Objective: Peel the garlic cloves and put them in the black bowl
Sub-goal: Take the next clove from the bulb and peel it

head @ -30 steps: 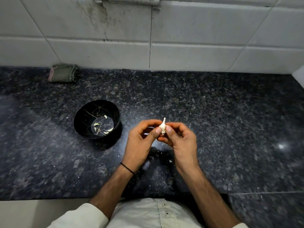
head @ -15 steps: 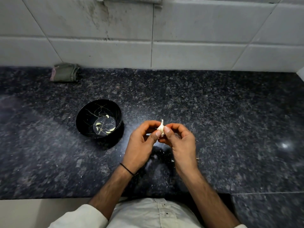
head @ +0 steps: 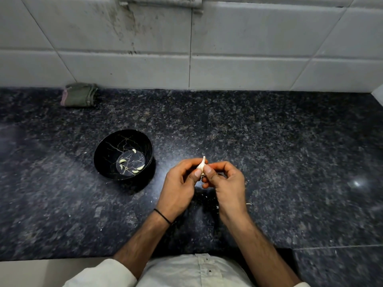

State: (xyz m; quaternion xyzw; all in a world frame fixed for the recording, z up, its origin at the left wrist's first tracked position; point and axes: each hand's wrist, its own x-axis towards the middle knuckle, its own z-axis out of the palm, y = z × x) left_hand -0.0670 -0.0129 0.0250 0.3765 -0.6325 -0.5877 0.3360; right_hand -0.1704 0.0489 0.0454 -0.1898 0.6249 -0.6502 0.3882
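A white garlic clove [head: 202,163], its pointed tip up, is pinched between the fingertips of both hands above the counter. My left hand [head: 179,187] grips it from the left with thumb and forefinger. My right hand [head: 227,184] grips it from the right, thumb pressed on the clove's lower part. The black bowl [head: 107,146], veined with thin gold lines, stands on the counter to the left of my hands. Several peeled cloves [head: 138,169] lie on its bottom.
The dark speckled granite counter [head: 290,162] runs back to a white tiled wall [head: 248,48]. A folded green cloth [head: 79,95] lies at the back left against the wall. Small bits of garlic skin [head: 217,207] dot the counter below my hands.
Both hands have stayed together on the clove, with only small finger shifts. The view has drifted slightly, so the bowl sits a little further right in the frame.
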